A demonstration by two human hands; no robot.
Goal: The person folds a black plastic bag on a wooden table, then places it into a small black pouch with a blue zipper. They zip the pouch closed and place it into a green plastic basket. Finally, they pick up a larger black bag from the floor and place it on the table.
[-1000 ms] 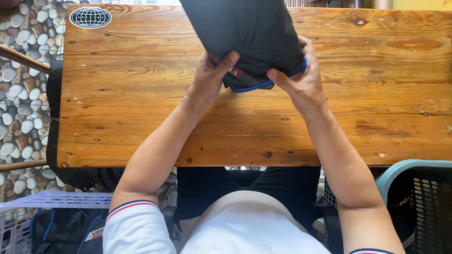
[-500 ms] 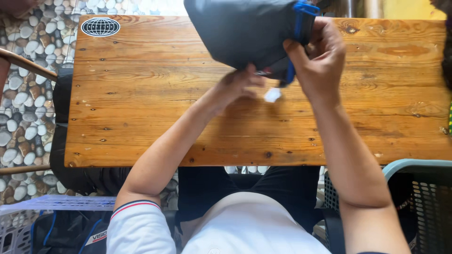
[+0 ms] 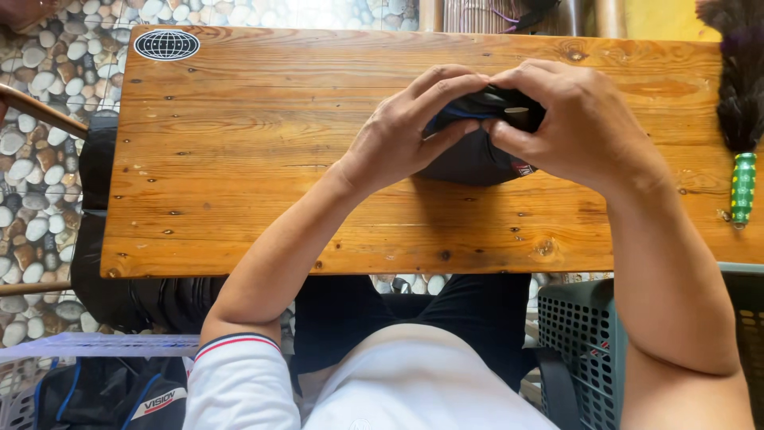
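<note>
Both hands on a small bundled dark fabric piece with blue trim, over the right-centre of the wooden plank bench. Left hand curls over its left side, fingers bent onto the top edge. Right hand cups the right side, fingertips pinching the top fold. Bundle sits between and under both palms, lower part touching the bench. Right of the right hand: dark feather duster with green dotted handle. Grey plastic mesh crate below the right forearm.
</note>
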